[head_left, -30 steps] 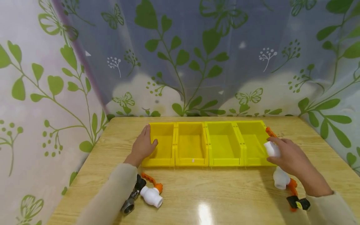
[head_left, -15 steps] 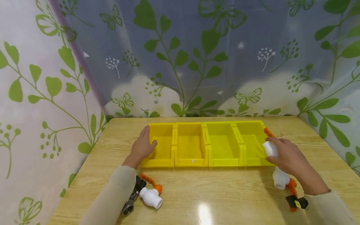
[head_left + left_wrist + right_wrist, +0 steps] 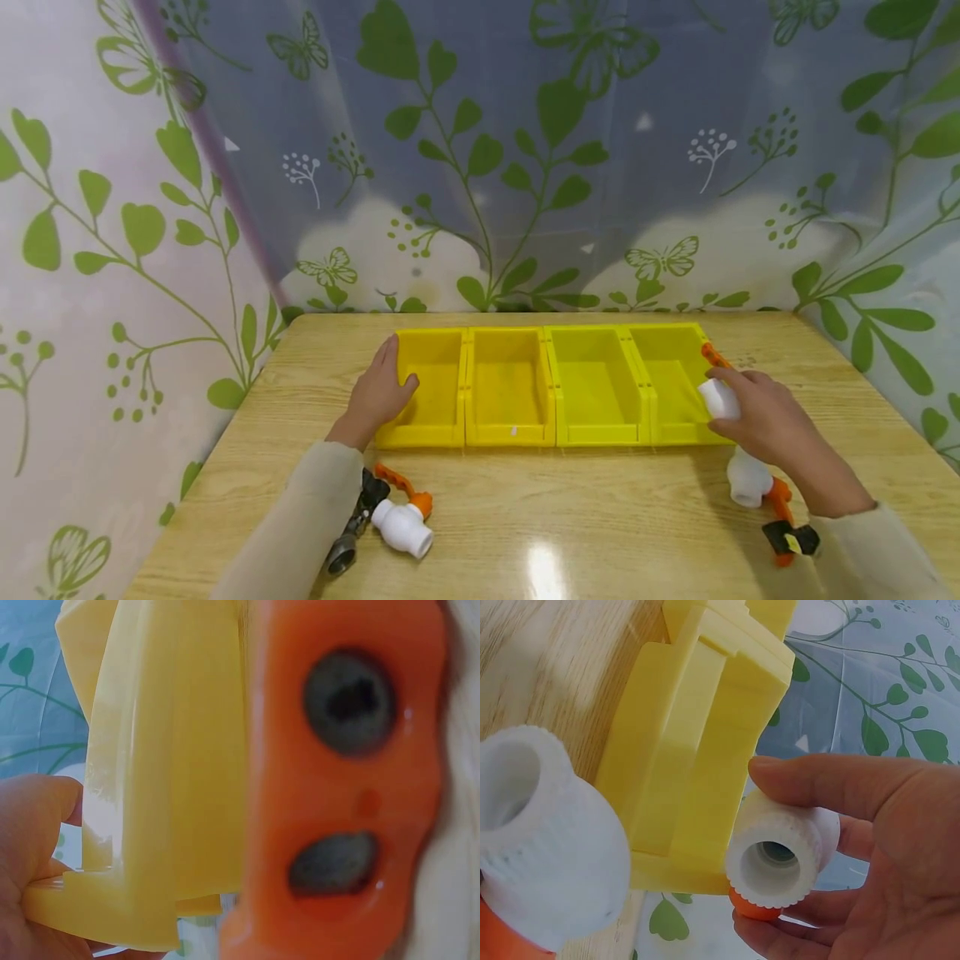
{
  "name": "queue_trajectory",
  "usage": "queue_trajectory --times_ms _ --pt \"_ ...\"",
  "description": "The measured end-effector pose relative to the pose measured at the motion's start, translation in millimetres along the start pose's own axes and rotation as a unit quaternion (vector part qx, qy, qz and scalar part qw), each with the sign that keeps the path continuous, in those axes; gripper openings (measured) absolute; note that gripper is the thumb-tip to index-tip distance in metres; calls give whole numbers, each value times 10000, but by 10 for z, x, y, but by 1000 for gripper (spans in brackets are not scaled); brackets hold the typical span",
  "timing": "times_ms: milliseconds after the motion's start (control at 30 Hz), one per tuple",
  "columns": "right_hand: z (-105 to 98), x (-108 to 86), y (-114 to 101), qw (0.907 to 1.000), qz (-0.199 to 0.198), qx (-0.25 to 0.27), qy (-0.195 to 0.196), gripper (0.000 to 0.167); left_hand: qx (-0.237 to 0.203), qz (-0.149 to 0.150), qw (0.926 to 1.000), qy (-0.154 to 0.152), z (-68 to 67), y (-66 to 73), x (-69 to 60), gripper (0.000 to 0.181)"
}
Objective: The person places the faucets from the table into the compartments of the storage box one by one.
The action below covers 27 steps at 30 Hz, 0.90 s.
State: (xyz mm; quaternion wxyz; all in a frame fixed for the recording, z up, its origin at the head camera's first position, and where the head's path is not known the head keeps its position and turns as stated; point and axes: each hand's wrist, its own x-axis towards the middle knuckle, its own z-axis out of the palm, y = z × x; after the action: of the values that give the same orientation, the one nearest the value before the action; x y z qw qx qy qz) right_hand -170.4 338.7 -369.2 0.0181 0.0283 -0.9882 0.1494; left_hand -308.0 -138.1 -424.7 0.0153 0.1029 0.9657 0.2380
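Four yellow bins stand in a joined row, the second from left (image 3: 510, 383) among them. At the leftmost bin (image 3: 431, 435), my left hand (image 3: 377, 392) grips the side wall, thumb over the rim and fingers outside; the left wrist view shows that hand (image 3: 30, 847) on the bin (image 3: 150, 787). My right hand (image 3: 772, 417) holds a white valve (image 3: 720, 399) with an orange handle (image 3: 714, 356) beside the rightmost bin (image 3: 675, 432). In the right wrist view, the thumb and fingers of the hand (image 3: 900, 825) are round the white valve (image 3: 780, 847).
Near my left forearm lie a white valve (image 3: 402, 528) with an orange handle (image 3: 395, 478) and a dark fitting (image 3: 342, 552). Below my right hand are another white valve (image 3: 747, 477) and a black-and-orange piece (image 3: 789, 538). A patterned curtain (image 3: 480, 167) hangs behind the table (image 3: 600, 517).
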Motion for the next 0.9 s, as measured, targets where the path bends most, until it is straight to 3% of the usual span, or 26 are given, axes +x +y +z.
queue_trajectory --times_ms 900 --pt "28 48 -20 9998 -158 -41 76 65 -24 87 9999 76 -21 12 -35 78"
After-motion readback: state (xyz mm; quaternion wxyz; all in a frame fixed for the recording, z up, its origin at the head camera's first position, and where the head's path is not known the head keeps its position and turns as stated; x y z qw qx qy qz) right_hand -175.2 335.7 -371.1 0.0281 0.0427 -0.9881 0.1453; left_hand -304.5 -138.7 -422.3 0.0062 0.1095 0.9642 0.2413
